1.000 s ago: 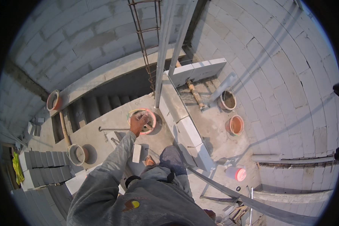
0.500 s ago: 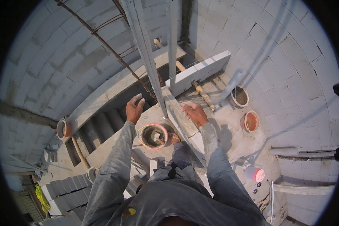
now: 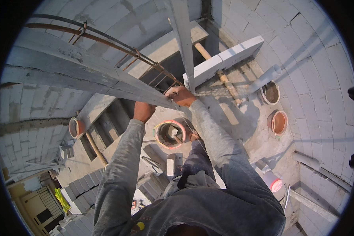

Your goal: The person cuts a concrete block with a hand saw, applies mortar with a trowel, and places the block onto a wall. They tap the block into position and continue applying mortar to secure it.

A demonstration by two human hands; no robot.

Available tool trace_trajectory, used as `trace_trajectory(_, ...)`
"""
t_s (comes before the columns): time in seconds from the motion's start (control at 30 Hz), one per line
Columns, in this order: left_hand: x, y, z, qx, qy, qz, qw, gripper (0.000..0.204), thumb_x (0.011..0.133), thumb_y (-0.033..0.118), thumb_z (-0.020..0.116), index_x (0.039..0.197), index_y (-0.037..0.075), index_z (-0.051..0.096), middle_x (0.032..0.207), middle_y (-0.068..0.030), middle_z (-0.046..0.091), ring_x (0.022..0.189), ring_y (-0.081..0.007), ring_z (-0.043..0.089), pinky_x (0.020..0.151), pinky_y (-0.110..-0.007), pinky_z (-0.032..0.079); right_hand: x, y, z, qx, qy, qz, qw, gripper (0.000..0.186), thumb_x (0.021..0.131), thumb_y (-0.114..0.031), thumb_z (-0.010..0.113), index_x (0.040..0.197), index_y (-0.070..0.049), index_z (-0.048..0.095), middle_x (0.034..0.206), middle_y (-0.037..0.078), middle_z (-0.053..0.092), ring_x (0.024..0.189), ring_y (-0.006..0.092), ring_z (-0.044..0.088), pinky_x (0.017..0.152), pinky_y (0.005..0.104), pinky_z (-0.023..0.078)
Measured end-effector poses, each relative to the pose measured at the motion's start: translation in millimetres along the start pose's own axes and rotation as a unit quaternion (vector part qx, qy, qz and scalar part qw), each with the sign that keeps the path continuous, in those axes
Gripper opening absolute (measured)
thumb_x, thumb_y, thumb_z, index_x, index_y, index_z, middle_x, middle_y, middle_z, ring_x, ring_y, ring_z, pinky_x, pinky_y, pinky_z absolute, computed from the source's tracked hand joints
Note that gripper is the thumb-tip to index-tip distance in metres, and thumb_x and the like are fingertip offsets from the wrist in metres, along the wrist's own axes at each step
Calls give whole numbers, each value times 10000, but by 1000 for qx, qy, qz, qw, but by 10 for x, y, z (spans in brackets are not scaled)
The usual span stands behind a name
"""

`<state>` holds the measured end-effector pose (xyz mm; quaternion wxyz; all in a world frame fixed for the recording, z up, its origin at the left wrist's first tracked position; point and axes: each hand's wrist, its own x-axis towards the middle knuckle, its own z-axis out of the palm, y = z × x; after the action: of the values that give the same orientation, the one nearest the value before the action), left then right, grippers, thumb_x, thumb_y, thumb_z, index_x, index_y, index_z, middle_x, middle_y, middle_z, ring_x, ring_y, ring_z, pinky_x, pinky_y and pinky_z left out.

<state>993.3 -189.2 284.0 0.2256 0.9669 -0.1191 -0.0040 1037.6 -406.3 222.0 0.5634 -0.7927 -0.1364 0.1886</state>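
Observation:
A large grey post (image 3: 94,74) slants in from the upper left and narrows toward my hands. My left hand (image 3: 144,111) is closed against the underside near its lower end, fingers hidden, so what it grips cannot be seen. My right hand (image 3: 181,96) lies at the end of the post, its fingers curled over the edge. A thin string (image 3: 190,126) hangs from it and runs down past my right forearm. Below both hands stands an orange-rimmed bucket (image 3: 170,134) of grey mortar, holding a tool with a pale head and wooden handle.
A second upright post (image 3: 182,43) rises beyond my hands, near rusty rebar (image 3: 102,37). Behind it is a low white block wall (image 3: 228,59), with a pipe (image 3: 229,87) beneath. Buckets (image 3: 277,122) stand right; stacked grey blocks (image 3: 82,185) lie lower left.
Both hands have closed and come closer together; they were raised and apart, the left one open. My view has shifted, and the grey post now fills the upper left at a slant.

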Motion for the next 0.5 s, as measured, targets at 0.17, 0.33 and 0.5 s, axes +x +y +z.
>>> trace_trajectory(0.17,47,-41,-17,-33,-37,15,999,303,927,225,634,1181,77,707,1143,-158,707,1134,-363,627,984,-438,470,-91,-33,-46,26,3,33,999,219,900,-157,666,1086,-58,727,1036,116,732,912,203,691,823,334,530)
trace_trajectory(0.33,90,-23,68,-177,-50,-12,983,313,937,193,644,1215,57,690,1168,-134,712,1095,-298,660,968,-400,494,-250,-69,-60,102,14,71,992,296,864,-148,684,1146,-60,706,972,130,733,886,200,693,791,326,547)
trace_trajectory(0.5,-5,101,243,-320,61,-102,940,261,932,160,660,1131,1,717,1115,-144,731,1052,-237,683,942,-345,507,-231,-100,-22,64,24,104,992,230,851,-135,682,1052,-25,712,897,92,714,828,181,679,740,321,541)
